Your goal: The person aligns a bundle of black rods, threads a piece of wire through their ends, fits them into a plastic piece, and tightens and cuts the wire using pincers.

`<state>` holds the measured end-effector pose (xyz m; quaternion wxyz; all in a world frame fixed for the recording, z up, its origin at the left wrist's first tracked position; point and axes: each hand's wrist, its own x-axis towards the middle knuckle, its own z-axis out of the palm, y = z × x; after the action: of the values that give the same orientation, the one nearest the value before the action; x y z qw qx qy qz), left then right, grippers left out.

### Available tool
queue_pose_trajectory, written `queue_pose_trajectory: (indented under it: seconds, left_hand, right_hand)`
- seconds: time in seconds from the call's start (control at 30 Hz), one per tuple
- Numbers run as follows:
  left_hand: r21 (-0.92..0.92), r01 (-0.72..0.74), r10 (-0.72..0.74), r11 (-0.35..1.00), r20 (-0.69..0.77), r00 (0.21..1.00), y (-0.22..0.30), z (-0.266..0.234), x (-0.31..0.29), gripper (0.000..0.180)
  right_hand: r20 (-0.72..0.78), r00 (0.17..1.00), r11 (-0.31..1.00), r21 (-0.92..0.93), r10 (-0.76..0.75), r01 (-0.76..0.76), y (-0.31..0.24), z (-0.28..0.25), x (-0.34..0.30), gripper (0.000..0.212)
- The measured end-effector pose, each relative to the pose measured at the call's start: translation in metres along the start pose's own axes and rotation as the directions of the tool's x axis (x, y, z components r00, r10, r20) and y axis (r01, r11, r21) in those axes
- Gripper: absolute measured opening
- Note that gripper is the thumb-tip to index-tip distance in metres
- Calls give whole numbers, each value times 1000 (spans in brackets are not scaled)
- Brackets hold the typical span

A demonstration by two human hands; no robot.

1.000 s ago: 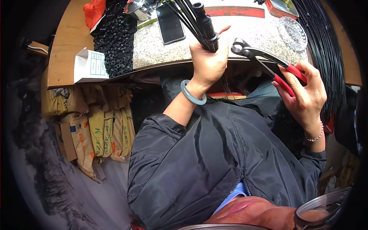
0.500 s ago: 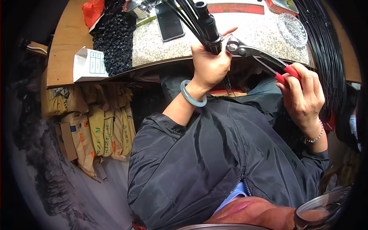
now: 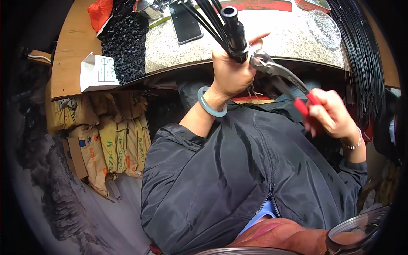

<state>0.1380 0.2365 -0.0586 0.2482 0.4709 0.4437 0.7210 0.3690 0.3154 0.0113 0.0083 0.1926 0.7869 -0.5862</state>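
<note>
My left hand [image 3: 233,72] is wrapped round a black stepped tube [image 3: 234,32] with an open round end. Several thin black rods [image 3: 208,21] fan up beside the tube from the same grip. In my right hand [image 3: 333,114] are pliers [image 3: 284,72] with red handles, its fingers smeared by motion. The jaws of the pliers meet the lower end of the tube, just beside my left fingers. Whatever is between the jaws is too small to make out.
A phone [image 3: 186,23] and a glass dish [image 3: 324,29] lie on the speckled tabletop [image 3: 289,38]. Small black parts [image 3: 125,46] are heaped at the left, by a white box [image 3: 98,72]. Long black rods [image 3: 361,55] hang over the right edge. Sacks [image 3: 112,144] stand below.
My right hand has moved down and left, bringing the plier handles lower and nearer together. The tube in my left hand has tipped slightly, its open end shifting right and down.
</note>
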Motion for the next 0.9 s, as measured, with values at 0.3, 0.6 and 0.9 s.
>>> queue_pose_trajectory:
  seconds: [0.3,0.6,0.9]
  left_hand:
    - [-66,93,-92,994,11,996,3,1,-1,23]
    - [18,90,-90,996,40,995,8,-1,-2,24]
    - [-42,126,-124,991,48,991,2,3,-2,20]
  right_hand:
    - [-217,888,764,-614,-406,200,15,15,7,55]
    - [-238,873,734,-655,-426,179,14,19,13,56]
    - [-68,992,982,-164,-102,90,15,18,13,63]
